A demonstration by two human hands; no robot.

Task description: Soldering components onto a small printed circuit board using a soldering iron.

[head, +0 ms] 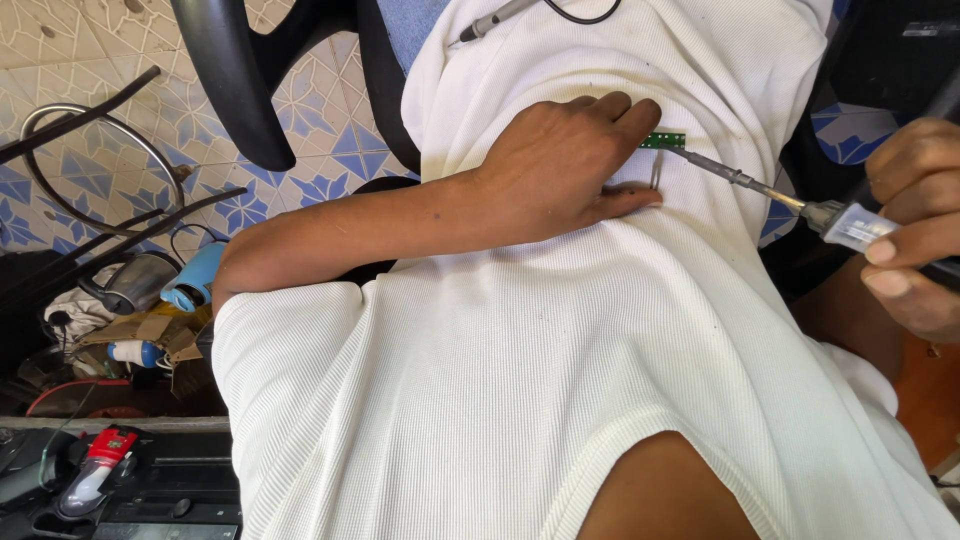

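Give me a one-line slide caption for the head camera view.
Left hand pinches a small green circuit board against white fabric while the right hand brings a soldering iron tip to it.

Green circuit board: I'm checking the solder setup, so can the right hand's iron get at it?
Probably yes: the soldering iron in the right hand already meets the green circuit board, nothing between.

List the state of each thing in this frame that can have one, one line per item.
Left hand: closed on the small green circuit board, pressed against the white ribbed shirt.
Small green circuit board: pinched at the fingertips, thin metal leads hanging down.
Right hand: gripping the soldering iron's handle.
Slim metal-tipped soldering iron: tip touching the board's edge.
White ribbed shirt: worn, wrinkled.
Small red-capped bottle: capped, lying tilted.
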